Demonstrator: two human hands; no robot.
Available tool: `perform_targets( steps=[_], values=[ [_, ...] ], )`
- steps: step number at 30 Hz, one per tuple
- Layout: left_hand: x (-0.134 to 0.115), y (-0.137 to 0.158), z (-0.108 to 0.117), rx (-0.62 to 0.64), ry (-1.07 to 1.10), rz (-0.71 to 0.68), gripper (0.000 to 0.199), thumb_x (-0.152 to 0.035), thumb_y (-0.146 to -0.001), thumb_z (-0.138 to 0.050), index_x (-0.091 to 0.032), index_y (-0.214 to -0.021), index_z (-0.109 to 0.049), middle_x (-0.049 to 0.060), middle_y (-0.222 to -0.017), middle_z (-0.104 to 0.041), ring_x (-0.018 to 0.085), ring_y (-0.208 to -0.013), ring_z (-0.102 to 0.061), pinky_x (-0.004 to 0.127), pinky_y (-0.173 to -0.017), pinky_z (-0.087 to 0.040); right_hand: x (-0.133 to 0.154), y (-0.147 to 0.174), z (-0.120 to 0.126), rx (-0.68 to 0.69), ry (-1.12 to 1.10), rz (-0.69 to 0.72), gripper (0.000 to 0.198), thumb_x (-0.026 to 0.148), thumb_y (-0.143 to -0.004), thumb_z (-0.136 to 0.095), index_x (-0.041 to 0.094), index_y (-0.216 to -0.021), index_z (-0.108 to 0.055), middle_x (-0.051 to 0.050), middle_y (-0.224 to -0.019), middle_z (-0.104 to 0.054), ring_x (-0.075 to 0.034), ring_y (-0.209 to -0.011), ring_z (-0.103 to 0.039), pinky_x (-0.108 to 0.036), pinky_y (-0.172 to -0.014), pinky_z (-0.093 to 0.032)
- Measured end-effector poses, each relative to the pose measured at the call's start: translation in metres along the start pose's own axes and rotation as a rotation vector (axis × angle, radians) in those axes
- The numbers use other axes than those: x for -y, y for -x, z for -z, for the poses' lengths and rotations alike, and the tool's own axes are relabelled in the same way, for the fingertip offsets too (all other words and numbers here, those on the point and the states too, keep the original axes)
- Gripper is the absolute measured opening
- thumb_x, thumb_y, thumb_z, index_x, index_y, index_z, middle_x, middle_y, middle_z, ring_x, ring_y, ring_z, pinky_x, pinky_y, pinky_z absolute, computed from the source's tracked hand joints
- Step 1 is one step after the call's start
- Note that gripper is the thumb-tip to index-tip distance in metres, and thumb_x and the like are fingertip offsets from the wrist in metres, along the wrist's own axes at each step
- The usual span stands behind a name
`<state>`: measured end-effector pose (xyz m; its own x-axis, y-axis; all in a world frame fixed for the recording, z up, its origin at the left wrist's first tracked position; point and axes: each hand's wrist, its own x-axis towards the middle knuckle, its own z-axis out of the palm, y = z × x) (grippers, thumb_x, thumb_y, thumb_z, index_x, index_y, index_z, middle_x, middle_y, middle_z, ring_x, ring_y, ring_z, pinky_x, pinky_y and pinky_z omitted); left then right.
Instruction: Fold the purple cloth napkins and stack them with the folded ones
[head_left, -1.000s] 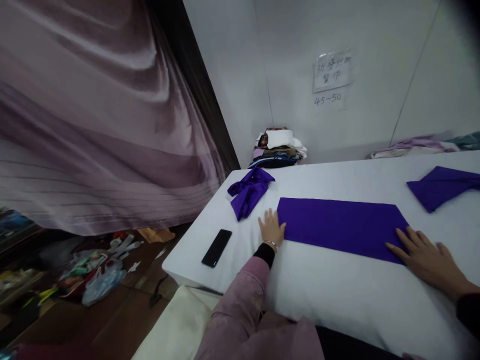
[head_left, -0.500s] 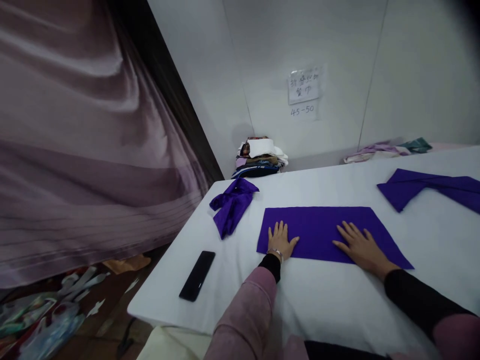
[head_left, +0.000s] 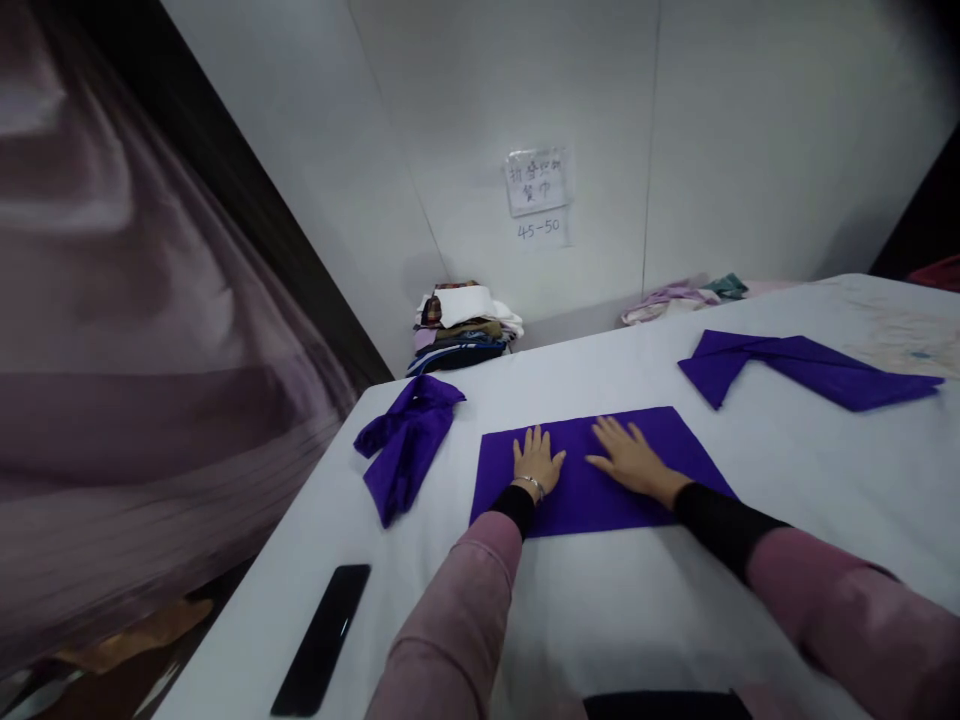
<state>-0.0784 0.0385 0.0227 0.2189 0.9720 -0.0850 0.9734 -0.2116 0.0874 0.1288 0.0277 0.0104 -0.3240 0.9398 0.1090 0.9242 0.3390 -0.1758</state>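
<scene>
A purple cloth napkin (head_left: 600, 500) lies flat in front of me on the white-covered table (head_left: 600, 600), its shape a wide four-sided panel. On its left part rests my left hand (head_left: 538, 465), fingers spread, a bracelet at the wrist. My right hand (head_left: 628, 458) lies flat on the upper middle of the same napkin, fingers stretched out. Neither hand grips anything. To the left sits a crumpled purple cloth (head_left: 412, 440), apart from my hands. Another folded purple cloth (head_left: 802, 365) lies at the far right.
A black phone (head_left: 322, 640) lies near the table's left edge. Behind the table are a stack of folded clothes (head_left: 461, 330) and a loose pile of fabric (head_left: 679, 298). A handwritten paper sign (head_left: 536, 190) is on the wall. Pink curtain (head_left: 112, 350) hangs at left.
Both hands have slid up the napkin, away from me. My right hand has also come inward, closer to the left. The view has turned to the right.
</scene>
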Motion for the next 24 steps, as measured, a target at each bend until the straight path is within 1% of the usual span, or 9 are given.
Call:
perform_targets(
  steps=[3, 5, 7, 9, 13, 15, 17, 19, 24],
  values=[
    [-0.005, -0.023, -0.008, -0.013, -0.032, -0.012, 0.058, -0.043, -0.092, -0.018, -0.017, -0.142, -0.026, 0.007, -0.152, -0.017, 0.023, -0.140, -0.009, 0.049, -0.112, -0.011, 0.037, -0.041, -0.013, 0.037, -0.061, 0.059, 0.076, 0.062, -0.088, -0.014, 0.010, -0.140, -0.033, -0.015, -0.148, -0.026, -0.027, -0.137, -0.017, -0.049, -0.109, -0.013],
    [-0.003, -0.030, -0.015, -0.009, -0.028, 0.003, 0.058, -0.044, -0.091, -0.017, -0.018, -0.143, -0.024, 0.006, -0.152, -0.017, 0.023, -0.140, -0.010, 0.049, -0.112, -0.011, 0.039, -0.054, -0.021, 0.045, -0.077, 0.073, 0.076, 0.062, -0.088, -0.013, 0.010, -0.140, -0.033, -0.015, -0.147, -0.026, -0.027, -0.137, -0.017, -0.049, -0.109, -0.014],
    [0.006, -0.031, -0.019, -0.014, -0.016, 0.009, 0.061, -0.049, -0.091, -0.016, -0.019, -0.143, -0.023, 0.004, -0.152, -0.018, 0.022, -0.140, -0.010, 0.047, -0.112, -0.012, 0.023, -0.056, -0.025, 0.044, -0.067, 0.068, 0.077, 0.065, -0.087, -0.014, 0.012, -0.140, -0.033, -0.014, -0.147, -0.027, -0.026, -0.137, -0.018, -0.048, -0.109, -0.014],
    [0.023, -0.029, -0.019, -0.025, -0.012, 0.018, 0.064, -0.053, -0.090, -0.015, -0.019, -0.143, -0.024, 0.003, -0.151, -0.019, 0.022, -0.140, -0.010, 0.045, -0.113, -0.012, -0.009, -0.048, -0.024, 0.038, -0.036, 0.010, 0.078, 0.067, -0.086, -0.016, 0.014, -0.141, -0.032, -0.012, -0.148, -0.027, -0.026, -0.136, -0.019, -0.047, -0.109, -0.015],
    [0.071, -0.020, -0.012, -0.038, -0.035, 0.151, 0.068, -0.056, -0.089, -0.015, -0.015, -0.143, -0.025, 0.006, -0.150, -0.022, 0.023, -0.139, -0.014, 0.046, -0.112, -0.014, -0.088, -0.018, -0.014, 0.024, 0.060, -0.228, 0.078, 0.065, -0.086, -0.016, 0.012, -0.141, -0.030, -0.012, -0.148, -0.025, -0.026, -0.137, -0.018, -0.048, -0.108, -0.017],
    [0.090, -0.016, -0.010, -0.044, -0.042, 0.221, 0.068, -0.056, -0.089, -0.015, -0.015, -0.143, -0.025, 0.006, -0.151, -0.021, 0.023, -0.139, -0.014, 0.048, -0.112, -0.015, -0.116, -0.003, -0.011, 0.017, 0.094, -0.303, 0.077, 0.063, -0.087, -0.015, 0.012, -0.142, -0.029, -0.011, -0.149, -0.024, -0.025, -0.137, -0.018, -0.049, -0.108, -0.016],
    [0.101, -0.014, -0.010, -0.051, -0.049, 0.262, 0.068, -0.057, -0.089, -0.014, -0.015, -0.143, -0.024, 0.006, -0.151, -0.020, 0.023, -0.139, -0.013, 0.049, -0.111, -0.015, -0.130, 0.006, -0.010, 0.015, 0.115, -0.320, 0.076, 0.063, -0.086, -0.016, 0.012, -0.142, -0.028, -0.010, -0.149, -0.023, -0.025, -0.137, -0.017, -0.049, -0.108, -0.016],
    [0.103, -0.013, -0.009, -0.059, -0.051, 0.279, 0.068, -0.057, -0.089, -0.014, -0.016, -0.143, -0.024, 0.005, -0.151, -0.019, 0.023, -0.139, -0.012, 0.050, -0.112, -0.013, -0.134, 0.008, -0.009, 0.018, 0.126, -0.310, 0.076, 0.063, -0.086, -0.016, 0.012, -0.142, -0.028, -0.010, -0.149, -0.023, -0.024, -0.137, -0.017, -0.049, -0.108, -0.017],
    [0.095, -0.016, 0.005, 0.013, 0.002, 0.309, 0.069, -0.057, -0.089, -0.016, -0.015, -0.143, -0.024, 0.007, -0.152, -0.016, 0.023, -0.140, -0.010, 0.050, -0.111, -0.012, -0.126, 0.002, 0.001, 0.053, 0.120, -0.330, 0.075, 0.060, -0.087, -0.018, 0.010, -0.141, -0.030, -0.013, -0.148, -0.025, -0.027, -0.136, -0.020, -0.052, -0.106, -0.019]
  ],
)
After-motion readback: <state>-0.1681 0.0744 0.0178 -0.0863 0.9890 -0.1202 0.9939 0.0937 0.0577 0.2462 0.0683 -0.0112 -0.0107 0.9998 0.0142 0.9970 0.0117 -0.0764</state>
